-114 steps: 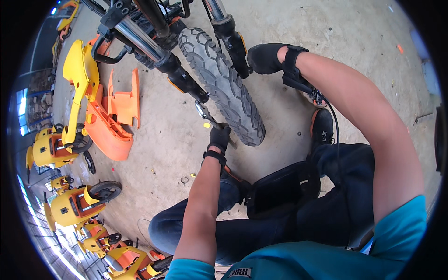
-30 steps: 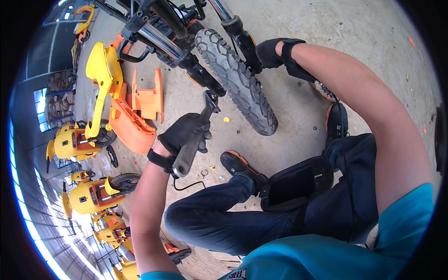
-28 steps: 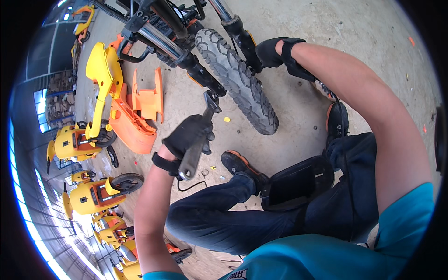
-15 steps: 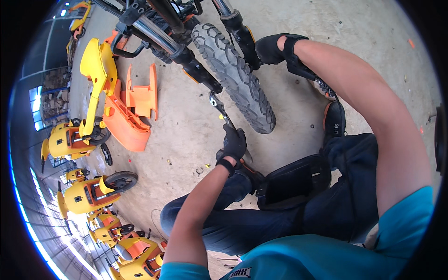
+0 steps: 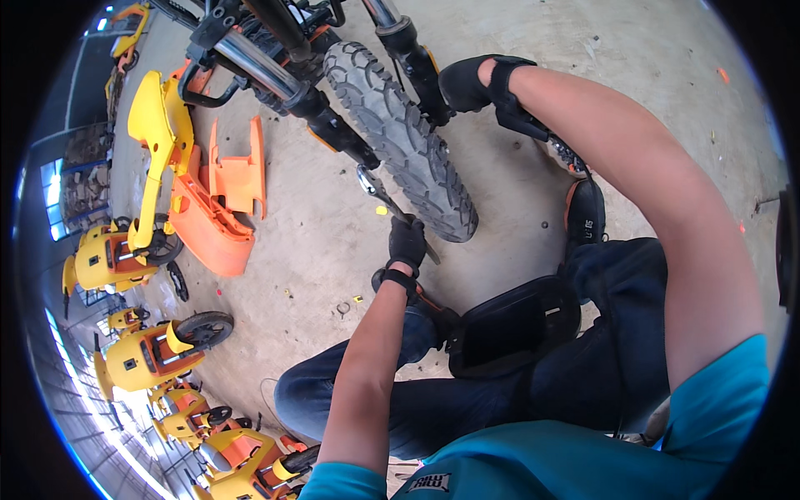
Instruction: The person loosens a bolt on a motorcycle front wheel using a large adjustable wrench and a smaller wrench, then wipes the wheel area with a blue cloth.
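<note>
Front wheel (image 5: 400,137) stands between two fork legs (image 5: 329,121), chunky grey tyre. Next down, there's a black tray-like container (image 5: 564,295) between the person's legs (image 5: 304,387), way too dark inside to tell what's in it. Then the wrench (image 5: 390,202), head right by the left fork leg's bottom end, left hand (image 5: 407,242) wrapped around the handle. Right hand (image 5: 465,85) is at the other leg's lower end, fingers hidden, so can't tell. Tiny yellow bit (image 5: 381,211) beside the wrench.

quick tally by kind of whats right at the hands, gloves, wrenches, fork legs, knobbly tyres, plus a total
Gloves: 2
Wrench: 1
Fork legs: 2
Knobbly tyre: 1
Total: 6
</note>
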Tool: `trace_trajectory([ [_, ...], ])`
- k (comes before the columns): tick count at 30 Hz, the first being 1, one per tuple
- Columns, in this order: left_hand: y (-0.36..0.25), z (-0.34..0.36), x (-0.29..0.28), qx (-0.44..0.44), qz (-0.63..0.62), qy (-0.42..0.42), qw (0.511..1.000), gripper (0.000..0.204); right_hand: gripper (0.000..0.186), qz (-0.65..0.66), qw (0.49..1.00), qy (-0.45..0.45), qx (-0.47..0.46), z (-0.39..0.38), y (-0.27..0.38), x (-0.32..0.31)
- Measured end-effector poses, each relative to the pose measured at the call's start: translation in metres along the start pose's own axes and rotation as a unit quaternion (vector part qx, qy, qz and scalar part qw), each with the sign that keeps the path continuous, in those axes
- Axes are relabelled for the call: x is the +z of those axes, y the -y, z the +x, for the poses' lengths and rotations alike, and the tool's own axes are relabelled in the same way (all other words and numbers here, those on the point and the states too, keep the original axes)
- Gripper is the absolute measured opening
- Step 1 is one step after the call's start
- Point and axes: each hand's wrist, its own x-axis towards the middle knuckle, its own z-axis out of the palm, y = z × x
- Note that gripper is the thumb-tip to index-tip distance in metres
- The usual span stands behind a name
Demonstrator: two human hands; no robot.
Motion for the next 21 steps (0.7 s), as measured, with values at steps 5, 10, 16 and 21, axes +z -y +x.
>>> trace_trajectory([
  [5,-0.050,-0.034,-0.037,-0.167,-0.059,0.072,0.981,0.026,0.007,-0.055,0.998,-0.003,-0.002,-0.006,0.019,-0.015],
  [10,-0.099,-0.046,-0.070,-0.252,-0.257,0.163,0.919,0.020,0.006,-0.146,0.986,0.010,-0.076,-0.008,0.012,-0.015],
  [16,-0.152,-0.072,-0.121,-0.233,-0.315,0.197,0.898,0.028,0.008,-0.036,0.999,-0.016,-0.007,-0.008,0.011,-0.004],
  [21,-0.175,-0.074,-0.164,-0.220,-0.234,0.181,0.929,0.028,0.012,-0.006,0.996,-0.087,0.013,-0.014,0.018,0.007],
])
